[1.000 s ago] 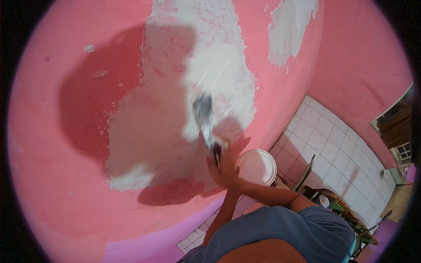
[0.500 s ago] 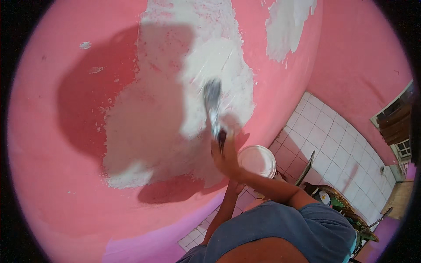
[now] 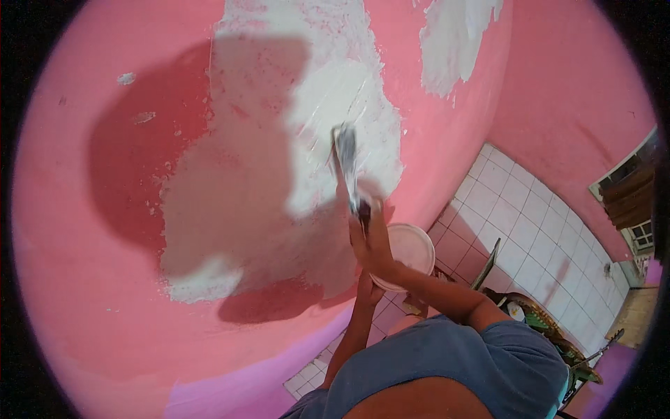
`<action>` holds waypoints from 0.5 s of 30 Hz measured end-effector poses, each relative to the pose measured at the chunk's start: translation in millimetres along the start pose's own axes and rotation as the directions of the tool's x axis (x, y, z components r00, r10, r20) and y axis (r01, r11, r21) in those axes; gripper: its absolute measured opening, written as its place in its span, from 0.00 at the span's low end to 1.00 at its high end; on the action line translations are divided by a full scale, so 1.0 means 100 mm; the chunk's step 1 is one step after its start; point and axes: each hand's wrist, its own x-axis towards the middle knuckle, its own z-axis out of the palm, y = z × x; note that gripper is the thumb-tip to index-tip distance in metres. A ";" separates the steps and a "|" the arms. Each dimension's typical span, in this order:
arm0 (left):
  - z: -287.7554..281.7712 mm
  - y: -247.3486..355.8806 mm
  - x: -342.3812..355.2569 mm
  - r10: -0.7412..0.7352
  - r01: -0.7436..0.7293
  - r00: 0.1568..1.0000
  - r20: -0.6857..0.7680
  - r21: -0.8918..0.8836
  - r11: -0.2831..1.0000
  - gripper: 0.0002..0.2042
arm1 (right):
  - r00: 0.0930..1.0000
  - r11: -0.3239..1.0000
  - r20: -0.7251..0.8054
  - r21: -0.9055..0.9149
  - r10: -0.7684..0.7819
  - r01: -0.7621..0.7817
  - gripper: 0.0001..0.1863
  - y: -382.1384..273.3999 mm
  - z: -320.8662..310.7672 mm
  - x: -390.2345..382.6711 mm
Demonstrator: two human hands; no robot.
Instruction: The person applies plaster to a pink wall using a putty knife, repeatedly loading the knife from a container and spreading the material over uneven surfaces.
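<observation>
Metal scraper (image 3: pixel 347 148), white-streaked, grasped by the right hand (image 3: pixel 371 241) over patchy plaster (image 3: pixel 237 202); the left hand (image 3: pixel 369 289) holds a round pail (image 3: pixel 413 248).

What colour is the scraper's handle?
The handle looks dark, reddish-black; it shows in the head view.

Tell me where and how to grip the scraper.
Probably best by its dark handle, from the person's side: the handle points back toward them, where the right hand grips it, while the metal blade points away and looks smeared white.
</observation>
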 end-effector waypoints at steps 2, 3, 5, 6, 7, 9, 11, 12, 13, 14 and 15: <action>0.38 0.11 -0.01 0.155 -0.145 0.988 0.021 0.504 0.852 0.25 | 0.994 0.989 0.051 -0.108 -0.100 0.105 0.21 0.02 -0.27 -0.20; 0.45 0.15 0.01 0.222 -0.201 0.973 0.064 0.705 0.680 0.25 | 0.988 0.980 0.076 -0.138 -0.133 0.143 0.20 -0.01 -0.40 -0.27; 0.37 0.10 0.15 0.146 -0.136 0.989 0.011 0.438 0.889 0.25 | 0.896 0.857 0.012 0.284 0.445 -0.429 0.17 -0.18 -0.80 -0.43; 0.27 0.03 0.15 -0.025 0.022 1.000 -0.015 -0.141 0.990 0.25 | 0.703 0.608 0.147 0.401 0.696 -0.685 0.17 -0.30 -1.04 -0.33; 0.40 0.01 0.16 -0.066 0.063 0.998 -0.013 -0.158 0.985 0.25 | 0.716 0.516 0.245 0.548 0.653 -0.658 0.17 -0.29 -1.31 -0.31; 0.82 0.07 0.20 -0.080 0.080 0.997 0.004 -0.079 0.994 0.26 | 0.737 0.414 0.297 0.673 0.607 -0.613 0.17 -0.36 -1.72 -0.32; 0.95 0.09 0.25 -0.037 0.046 0.997 0.075 -0.121 0.992 0.26 | 0.780 0.683 0.197 0.389 0.594 -0.618 0.17 -0.46 -1.89 -0.30; 1.03 0.08 0.30 0.024 0.000 0.988 0.153 -0.154 0.988 0.26 | 0.769 0.676 0.190 0.381 0.611 -0.631 0.17 -0.49 -1.96 -0.31; 1.13 0.08 0.35 0.011 0.012 0.991 0.134 -0.167 0.986 0.26 | 0.778 0.748 0.159 0.214 0.608 -0.629 0.16 -0.50 -2.01 -0.35; 1.24 0.06 0.42 0.005 0.027 0.989 0.150 -0.211 0.977 0.26 | 0.786 0.789 0.126 0.036 0.605 -0.614 0.15 -0.52 -2.10 -0.39; 1.38 0.01 0.47 -0.002 0.048 0.984 0.178 -0.251 0.967 0.26 | 0.943 0.887 0.166 -0.417 0.289 -0.199 0.13 -0.27 -2.32 -0.50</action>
